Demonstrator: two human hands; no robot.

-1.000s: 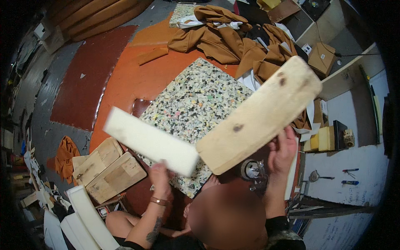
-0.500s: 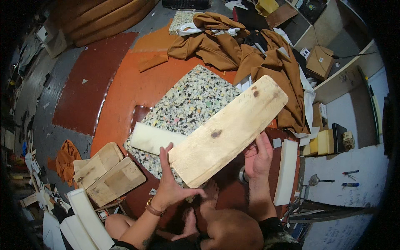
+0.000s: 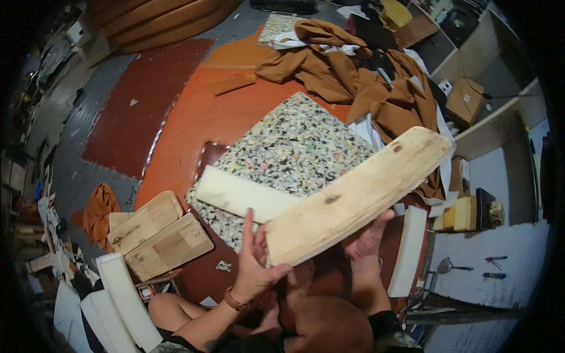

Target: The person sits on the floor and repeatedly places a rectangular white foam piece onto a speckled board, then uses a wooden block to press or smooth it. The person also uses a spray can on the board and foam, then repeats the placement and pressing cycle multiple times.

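Between my two hands I hold a pale wooden board [image 3: 353,194] with rounded far corners and dark knots, tilted so its long near edge shows. My left hand [image 3: 259,256] grips its near-left end, thumb along the lower edge and fingers at the end. At the lower right edge, my right hand [image 3: 369,238] supports the board from below, its fingers partly hidden behind it. Beneath the board lies a speckled foam sheet [image 3: 288,141]. A strip of cream foam [image 3: 244,194] rests on that sheet, its right end covered by the board.
Several wooden boards [image 3: 168,247] lie at the left, near white foam pieces [image 3: 126,294]. Another foam strip [image 3: 408,253] lies to the right. Crumpled brown fabric [image 3: 329,73] is heaped at the back. A white surface [image 3: 471,282] with pens stands at the right.
The board has shifted right and tipped, so its near edge now shows more. Both hands have moved with it. The whole view has also shifted slightly.
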